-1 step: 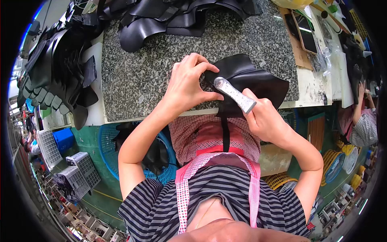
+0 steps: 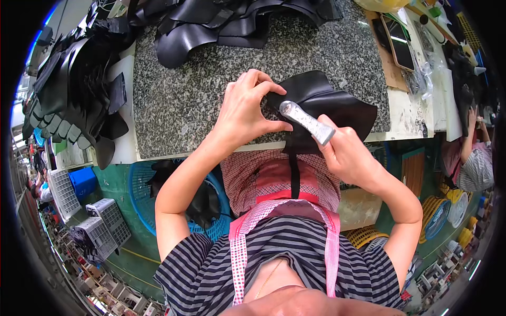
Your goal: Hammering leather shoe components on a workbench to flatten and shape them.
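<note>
A black leather piece (image 2: 342,108) with a folded or layered seam lies on the speckled stone slab (image 2: 211,89), its lower part hanging past the front edge. At its left edge is my left hand (image 2: 245,108), thumb and index finger spread apart with their tips on the leather and the other fingers bent. My right hand (image 2: 350,158) is closed round a worn silver metal hammer (image 2: 305,121). The hammer's rounded end is over the leather, between my left thumb and index finger. My grip hides its handle.
Stacked black leather pieces (image 2: 211,26) cover the slab's far side; more hang at the left (image 2: 68,84). A phone (image 2: 398,42) lies far right. Below the table stand a blue basket (image 2: 139,195) and grey crates (image 2: 108,226). Another person (image 2: 474,158) works at the right.
The hammer and my right hand have shifted very slightly, the hammer's near end tipping a little. My left hand and the leather stay in place.
</note>
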The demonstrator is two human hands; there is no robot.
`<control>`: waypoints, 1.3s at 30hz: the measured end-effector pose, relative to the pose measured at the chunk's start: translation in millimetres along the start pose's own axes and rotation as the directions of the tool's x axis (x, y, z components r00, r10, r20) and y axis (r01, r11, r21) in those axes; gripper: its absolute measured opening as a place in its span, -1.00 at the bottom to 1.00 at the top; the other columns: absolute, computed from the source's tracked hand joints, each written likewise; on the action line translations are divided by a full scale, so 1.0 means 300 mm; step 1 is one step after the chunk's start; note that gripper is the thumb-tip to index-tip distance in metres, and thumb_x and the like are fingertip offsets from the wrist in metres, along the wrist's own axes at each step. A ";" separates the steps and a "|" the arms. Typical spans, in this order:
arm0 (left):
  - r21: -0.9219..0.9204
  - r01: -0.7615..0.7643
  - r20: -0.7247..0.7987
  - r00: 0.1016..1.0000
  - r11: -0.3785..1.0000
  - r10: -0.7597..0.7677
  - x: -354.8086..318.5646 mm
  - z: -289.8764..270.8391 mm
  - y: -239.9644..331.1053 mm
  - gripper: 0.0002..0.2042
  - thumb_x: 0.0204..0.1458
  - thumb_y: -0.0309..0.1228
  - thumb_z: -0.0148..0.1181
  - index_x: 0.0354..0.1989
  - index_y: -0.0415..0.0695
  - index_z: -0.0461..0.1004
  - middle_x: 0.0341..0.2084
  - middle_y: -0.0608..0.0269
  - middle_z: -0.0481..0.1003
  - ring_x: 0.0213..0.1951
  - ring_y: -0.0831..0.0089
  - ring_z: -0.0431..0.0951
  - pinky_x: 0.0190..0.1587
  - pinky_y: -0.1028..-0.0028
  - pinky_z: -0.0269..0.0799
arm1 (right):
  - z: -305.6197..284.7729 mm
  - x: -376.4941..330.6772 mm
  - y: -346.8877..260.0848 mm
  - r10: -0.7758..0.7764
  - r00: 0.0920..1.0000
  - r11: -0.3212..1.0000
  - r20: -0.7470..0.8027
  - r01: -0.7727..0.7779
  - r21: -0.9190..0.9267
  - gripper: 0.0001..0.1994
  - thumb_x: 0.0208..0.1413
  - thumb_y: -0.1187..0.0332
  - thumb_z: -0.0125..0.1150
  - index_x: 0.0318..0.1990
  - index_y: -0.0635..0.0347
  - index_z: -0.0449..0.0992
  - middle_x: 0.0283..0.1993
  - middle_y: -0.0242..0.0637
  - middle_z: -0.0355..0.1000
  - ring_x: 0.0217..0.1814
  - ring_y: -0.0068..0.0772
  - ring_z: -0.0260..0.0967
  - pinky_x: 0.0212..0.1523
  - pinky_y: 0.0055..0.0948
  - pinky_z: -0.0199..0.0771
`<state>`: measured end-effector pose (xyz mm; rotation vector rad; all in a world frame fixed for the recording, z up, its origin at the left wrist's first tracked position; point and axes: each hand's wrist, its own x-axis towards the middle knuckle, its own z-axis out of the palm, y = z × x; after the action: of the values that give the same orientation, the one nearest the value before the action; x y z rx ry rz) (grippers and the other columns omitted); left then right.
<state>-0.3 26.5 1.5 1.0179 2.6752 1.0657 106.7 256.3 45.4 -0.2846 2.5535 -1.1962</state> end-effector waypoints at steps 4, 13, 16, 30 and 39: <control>0.028 -0.006 -0.013 1.000 1.000 0.007 -0.014 -0.008 -0.003 -0.38 -0.43 -0.15 0.67 -0.07 -0.01 0.62 -0.06 0.24 0.44 0.08 0.20 0.45 0.14 0.20 0.30 | -0.047 -0.002 -0.037 -0.144 0.975 0.989 -0.172 0.138 -0.047 -0.91 0.27 0.53 0.03 -0.13 0.32 0.30 -0.47 0.12 0.44 -0.36 0.28 0.49 -0.40 0.00 0.41; 0.057 -0.053 -0.007 0.999 0.997 0.053 -0.006 -0.014 -0.008 -0.29 -0.40 -0.07 0.65 0.03 -0.02 0.57 0.00 0.21 0.43 0.12 0.20 0.44 0.16 0.19 0.28 | -0.036 0.027 -0.060 -0.142 0.978 0.990 -0.155 0.140 -0.022 -0.80 0.39 0.33 0.05 -0.15 0.31 0.26 -0.51 0.13 0.44 -0.36 0.35 0.47 -0.40 0.11 0.42; 0.041 -0.047 0.001 0.999 0.998 0.047 -0.003 -0.014 0.000 -0.27 -0.42 -0.14 0.63 0.07 -0.03 0.56 -0.01 0.19 0.43 0.08 0.20 0.46 0.14 0.22 0.29 | 0.007 0.006 -0.035 -0.013 1.000 0.998 0.001 0.013 -0.057 -0.81 0.39 0.34 0.04 -0.16 0.30 0.25 -0.49 0.12 0.44 -0.34 0.34 0.48 -0.37 0.12 0.43; 0.179 0.053 -0.067 0.997 0.982 -0.041 0.085 0.039 0.118 -0.22 -0.43 -0.04 0.69 -0.02 -0.28 0.55 -0.02 0.02 0.39 0.12 0.03 0.38 0.21 0.15 0.37 | -0.066 -0.081 0.047 -0.002 0.888 0.995 -0.459 0.049 0.091 -0.70 0.26 0.34 0.27 0.03 0.36 0.54 -0.10 -0.10 0.47 -0.51 -0.14 0.47 -0.39 -0.28 0.45; -0.183 0.225 0.240 0.954 0.957 -0.178 0.165 0.042 0.131 -0.58 -0.07 -0.24 0.57 -0.24 -0.38 0.62 -0.46 0.07 0.58 -0.33 0.31 0.62 -0.12 0.35 0.53 | -0.033 -0.087 0.185 0.394 0.779 0.892 -0.488 -0.197 0.406 -0.73 0.03 0.37 0.59 -0.18 0.26 0.63 -0.58 -0.69 0.16 -0.55 -0.82 0.00 -0.54 -0.61 0.00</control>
<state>-13.0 85.1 24.9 0.7559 2.3703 1.0909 124.9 306.3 13.5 0.6338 2.6228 -1.7404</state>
